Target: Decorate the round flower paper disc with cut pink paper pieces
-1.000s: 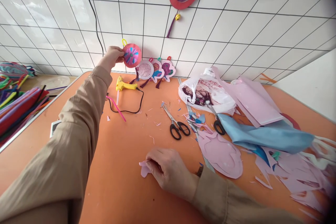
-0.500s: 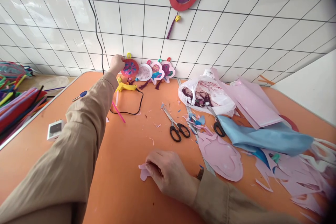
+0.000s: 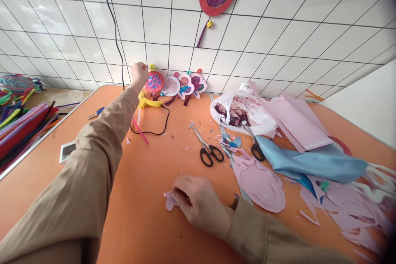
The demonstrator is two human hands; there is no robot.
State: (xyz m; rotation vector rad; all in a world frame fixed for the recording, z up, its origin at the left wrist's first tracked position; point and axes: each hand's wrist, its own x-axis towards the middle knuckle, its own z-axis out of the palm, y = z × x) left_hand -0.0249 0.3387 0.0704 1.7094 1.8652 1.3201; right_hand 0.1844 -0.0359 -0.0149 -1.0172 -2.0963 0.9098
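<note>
My right hand (image 3: 198, 203) rests low over the table, thumb and fingers pinched on a small pale pink cut-out piece (image 3: 170, 201); part of it is hidden by the fingers. My left hand (image 3: 140, 75) is stretched out to the wall, its fingers curled, beside a red round ornament (image 3: 154, 81) with a yellow loop. I see nothing in those fingers. Right of that ornament lean a white round one (image 3: 170, 86) and two scalloped ones, the nearer a blue-patterned ornament (image 3: 185, 86). A yellow glue gun (image 3: 149, 101) lies just below my left hand.
Open scissors (image 3: 206, 148) lie mid-table. To the right are a white plastic bag (image 3: 260, 116), blue cloth (image 3: 309, 159), pink sheets (image 3: 305, 119) and pink scraps (image 3: 349, 210). A white charger (image 3: 65, 152) sits left, by my sleeve. A black cord (image 3: 115, 29) hangs down the tiled wall.
My left hand has drawn slightly left, off the edge of the red round ornament, which stays leaning at the wall. My right hand keeps its pinch on the pink piece.
</note>
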